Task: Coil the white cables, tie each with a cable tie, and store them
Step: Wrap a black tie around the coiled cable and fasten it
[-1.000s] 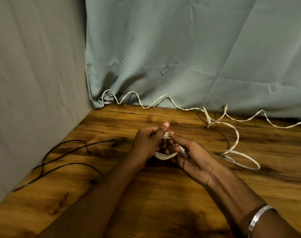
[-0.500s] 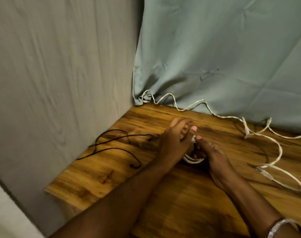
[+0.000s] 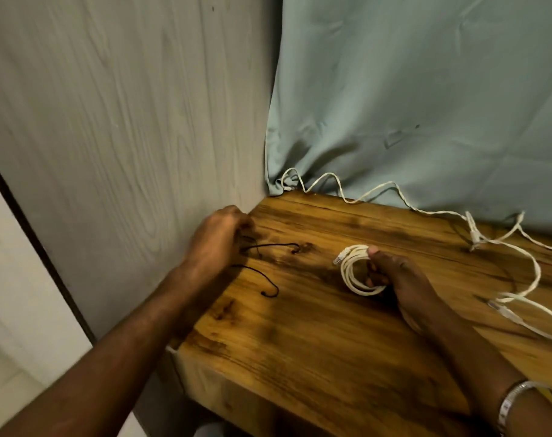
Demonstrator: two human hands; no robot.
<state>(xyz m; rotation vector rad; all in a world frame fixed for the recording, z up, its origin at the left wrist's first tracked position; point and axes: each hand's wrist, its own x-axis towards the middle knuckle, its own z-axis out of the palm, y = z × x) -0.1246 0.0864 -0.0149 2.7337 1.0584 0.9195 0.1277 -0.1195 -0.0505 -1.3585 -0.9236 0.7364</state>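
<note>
The right hand [image 3: 394,279] grips the coiled white cable [image 3: 356,269] mid-table [image 3: 299,357] so it cannot unwind; left of the coil, the left hand [image 3: 217,238] curls onto the black ties [image 3: 268,247], probably picking one.

Wooden table [image 3: 315,348] — black ties [image 3: 270,247], loose white cable [image 3: 520,298] on it.

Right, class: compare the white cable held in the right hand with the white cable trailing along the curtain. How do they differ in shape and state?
The white cable in the right hand is wound into a compact round coil; the long white cable along the green curtain lies unwound in loose waves. The right hand grips the coiled one, while nothing holds the trailing one, which rests on the wooden table. Both are thin and white.
</note>
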